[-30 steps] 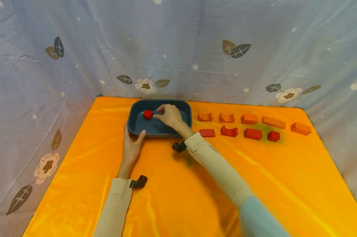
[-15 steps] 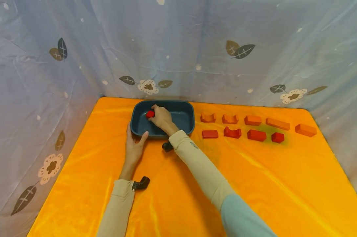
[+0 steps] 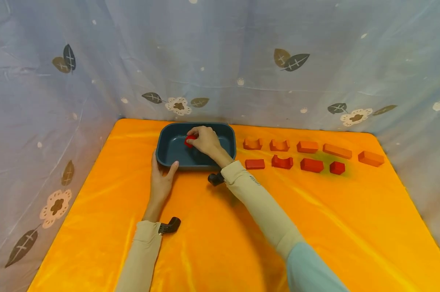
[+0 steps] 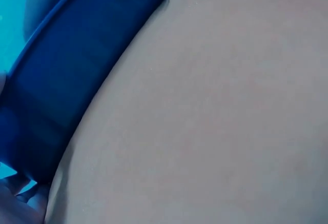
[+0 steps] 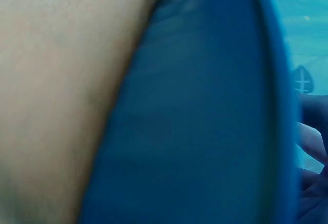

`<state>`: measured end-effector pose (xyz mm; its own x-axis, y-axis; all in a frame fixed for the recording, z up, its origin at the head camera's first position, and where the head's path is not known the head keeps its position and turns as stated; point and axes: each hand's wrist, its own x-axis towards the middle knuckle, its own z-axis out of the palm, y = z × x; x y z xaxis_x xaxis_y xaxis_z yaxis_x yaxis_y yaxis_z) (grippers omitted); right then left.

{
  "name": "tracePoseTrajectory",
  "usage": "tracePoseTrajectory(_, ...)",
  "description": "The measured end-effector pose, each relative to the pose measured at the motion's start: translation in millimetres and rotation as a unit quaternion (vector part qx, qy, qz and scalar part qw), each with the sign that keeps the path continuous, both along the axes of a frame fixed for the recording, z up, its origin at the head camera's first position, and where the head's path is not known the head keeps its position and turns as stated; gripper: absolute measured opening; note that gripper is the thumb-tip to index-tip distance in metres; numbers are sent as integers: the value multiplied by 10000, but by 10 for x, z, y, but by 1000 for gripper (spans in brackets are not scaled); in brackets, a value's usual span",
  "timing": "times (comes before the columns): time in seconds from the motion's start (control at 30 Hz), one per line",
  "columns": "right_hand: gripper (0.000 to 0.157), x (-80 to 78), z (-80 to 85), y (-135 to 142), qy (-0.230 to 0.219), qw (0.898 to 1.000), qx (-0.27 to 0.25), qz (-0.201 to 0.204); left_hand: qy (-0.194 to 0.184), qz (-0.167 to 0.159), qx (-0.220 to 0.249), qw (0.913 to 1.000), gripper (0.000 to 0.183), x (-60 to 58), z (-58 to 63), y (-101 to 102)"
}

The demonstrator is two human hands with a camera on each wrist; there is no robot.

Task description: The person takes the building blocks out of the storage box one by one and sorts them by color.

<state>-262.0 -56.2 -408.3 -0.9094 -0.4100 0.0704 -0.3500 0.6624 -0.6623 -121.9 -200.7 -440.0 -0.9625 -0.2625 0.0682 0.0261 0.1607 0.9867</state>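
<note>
In the head view a dark blue rectangular tray (image 3: 172, 162) stands at the back of the cloth-covered table. My left hand (image 3: 160, 184) grips its front left corner, thumb at the front wall and fingers along the left side. Inside the tray, my right hand (image 3: 208, 142) pinches a small red block (image 3: 190, 140) between thumb and fingers. Part of the block is covered by those fingers. The left wrist view shows mostly skin and the tray's wall (image 4: 77, 65). In the right wrist view the tray (image 5: 205, 106) fills the middle, and the block is hidden.
Right of the tray lie two rows of blocks. Orange ones, including an arched block (image 3: 253, 144) and a long block (image 3: 337, 151), form the back row. Red ones, including a red cube (image 3: 337, 168), are in front. A patterned curtain (image 3: 242, 97) hangs behind the table.
My right hand has reached left, taken hold of the red block and shifted it right within the tray. The left hand keeps its grip on the tray corner.
</note>
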Motion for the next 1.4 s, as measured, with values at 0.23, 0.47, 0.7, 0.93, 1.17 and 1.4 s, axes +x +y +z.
tracePoseTrajectory(0.23,26,106,163,252,-94,9986,-520,-76,-109,93,-12,9999,84,20,18,-4)
tracePoseTrajectory(0.47,25,183,290,476,-602,9918,-1014,-490,44,84,-52,9999,82,4,-3,25)
tracePoseTrajectory(0.7,26,176,287,692,-1301,9730,-1783,-671,28,128,-70,9999,83,11,-14,37)
tracePoseTrajectory(0.93,35,142,323,991,-2198,9341,-2588,-1105,-71,174,-166,9997,83,12,18,45)
tracePoseTrajectory(1.17,40,118,245,1237,-2458,9172,-2727,-1549,-85,148,-232,9996,84,17,37,49)
tracePoseTrajectory(1.4,40,144,195,1428,-2477,9133,-2795,-1627,-153,198,-261,9993,83,24,43,64)
